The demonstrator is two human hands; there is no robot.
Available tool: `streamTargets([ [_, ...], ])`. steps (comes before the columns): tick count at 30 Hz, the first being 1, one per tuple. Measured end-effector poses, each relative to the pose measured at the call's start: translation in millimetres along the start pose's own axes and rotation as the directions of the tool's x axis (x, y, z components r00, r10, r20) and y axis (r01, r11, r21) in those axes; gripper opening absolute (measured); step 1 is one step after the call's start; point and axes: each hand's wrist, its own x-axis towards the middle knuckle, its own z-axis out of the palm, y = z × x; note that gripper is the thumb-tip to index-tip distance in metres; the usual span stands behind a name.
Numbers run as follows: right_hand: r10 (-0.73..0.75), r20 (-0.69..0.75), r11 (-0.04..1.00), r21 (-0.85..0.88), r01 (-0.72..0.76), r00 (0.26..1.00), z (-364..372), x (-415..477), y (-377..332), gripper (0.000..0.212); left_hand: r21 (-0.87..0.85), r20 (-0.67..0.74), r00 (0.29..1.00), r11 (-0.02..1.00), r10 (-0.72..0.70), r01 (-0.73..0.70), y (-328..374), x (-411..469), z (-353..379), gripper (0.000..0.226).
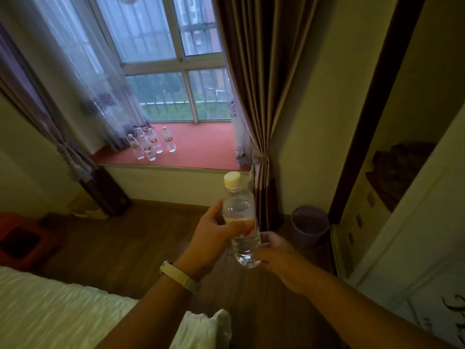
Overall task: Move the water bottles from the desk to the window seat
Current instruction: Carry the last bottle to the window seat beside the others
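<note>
A clear water bottle (241,220) with a pale yellow cap is held upright in mid-air over the wooden floor. My left hand (214,238) grips it around the label, thumb across the front. My right hand (276,258) is at the bottle's lower part, fingers curled behind it. Ahead lies the red window seat (201,147). Several water bottles (151,144) stand upright on its left part, close to the sheer curtain.
A brown curtain (261,96) hangs at the seat's right end, tied back. A purple waste bin (309,225) stands on the floor by the wall. A bed with white bedding (50,311) fills the lower left. A white cabinet (415,248) is on the right.
</note>
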Motion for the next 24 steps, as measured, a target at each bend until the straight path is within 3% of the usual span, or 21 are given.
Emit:
streamTargets([
  [9, 0.044, 0.072, 0.999, -0.034, -0.041, 0.996, 9, 107, -38, 0.052, -0.042, -0.091, 0.996, 0.999, -0.025, 0.021, -19, 95, -53, 0.055],
  [16, 0.100, 0.094, 0.993, -0.064, -0.095, 0.990, 41, 227, -85, 0.043, -0.105, -0.108, 0.993, 0.994, -0.050, 0.039, -40, 204, -132, 0.055],
  [24, 0.123, 0.186, 0.992, -0.045, -0.117, 0.975, 93, 359, -154, 0.043, -0.119, -0.162, 0.987, 0.993, -0.025, 0.006, -17, 296, -231, 0.065],
])
